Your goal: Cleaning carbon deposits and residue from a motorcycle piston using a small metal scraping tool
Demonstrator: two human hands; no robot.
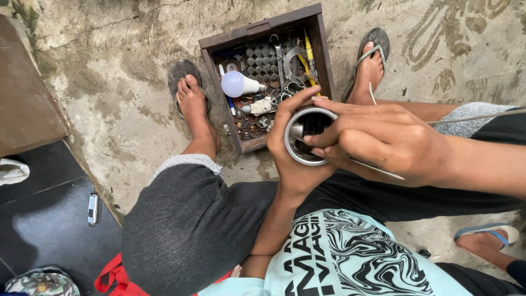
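Note:
My left hand [290, 159] grips a round metal housing [304, 138] from below and behind, its open mouth facing up. My right hand [378, 140] reaches over the housing's rim, fingers pinched on a thin metal tool [378, 171] whose tip goes inside; the tip itself is hidden. Both hands hover above my lap, just in front of a wooden box [260, 30]. My feet in sandals rest on either side of the box.
The wooden box holds a white light bulb [236, 84], sockets, wrenches and small parts. A lighter [93, 208] lies on the dark tiled step at left. Another person's foot in a blue sandal [487, 238] is at right. A grey cable [476, 117] crosses my right arm.

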